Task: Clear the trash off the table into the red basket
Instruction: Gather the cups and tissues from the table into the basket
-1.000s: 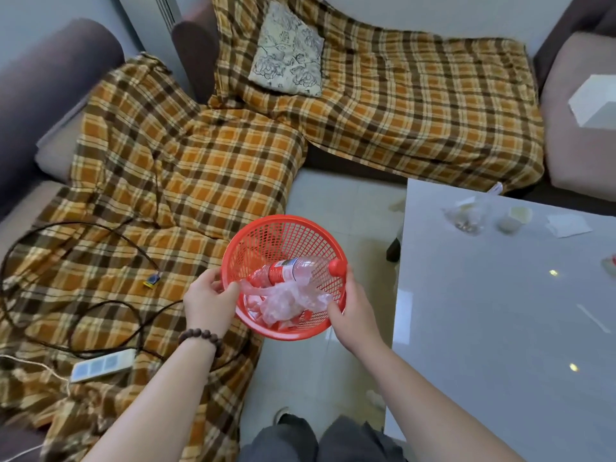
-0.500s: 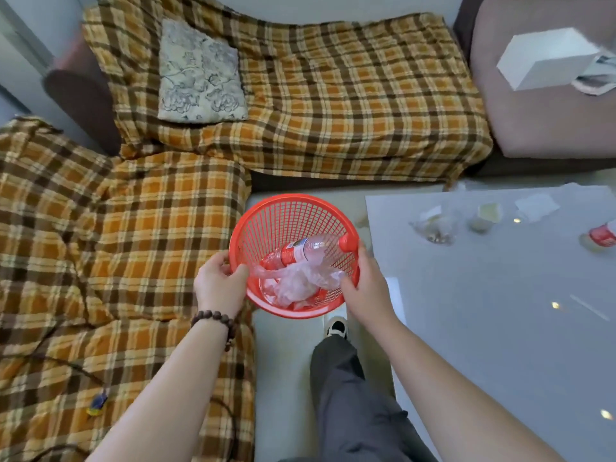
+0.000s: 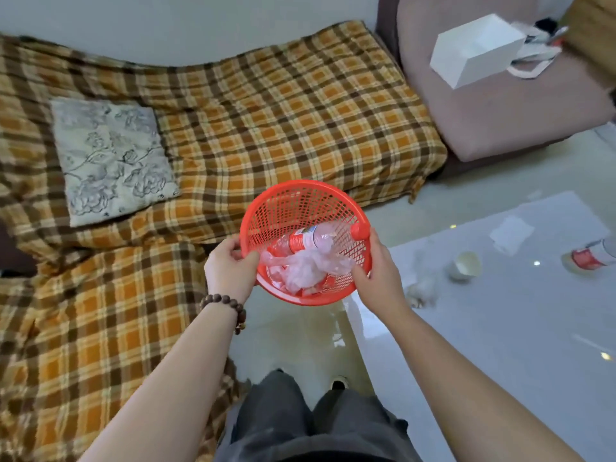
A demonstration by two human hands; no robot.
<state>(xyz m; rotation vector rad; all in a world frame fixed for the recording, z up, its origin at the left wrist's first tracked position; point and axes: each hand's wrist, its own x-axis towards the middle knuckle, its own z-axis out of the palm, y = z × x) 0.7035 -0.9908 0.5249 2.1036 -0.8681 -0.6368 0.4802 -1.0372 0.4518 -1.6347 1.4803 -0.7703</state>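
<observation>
Both hands, left (image 3: 230,268) and right (image 3: 378,278), are gripping the rim of the round red mesh plastic basket (image 3: 300,201), hanging off the glossy grey bench's (image 3: 500,345) left edge. It is already holding 1 clear plastic bottle (image 3: 308,240) and crumpled film (image 3: 305,266). A paper cup (image 3: 465,265), white paper scrap (image 3: 511,234), crumpled wrapper (image 3: 420,290) and second bottle (image 3: 591,256) near the far edge are awaiting collection.

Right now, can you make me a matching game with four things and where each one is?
Things:
1. white box
2. paper cup
3. flowery cushion
4. red-capped bottle

Places:
A. in the red basket
B. on the checked blanket
C. on the pink sofa seat
D. on the table

Pairs: 1-C, 2-D, 3-B, 4-A
</observation>
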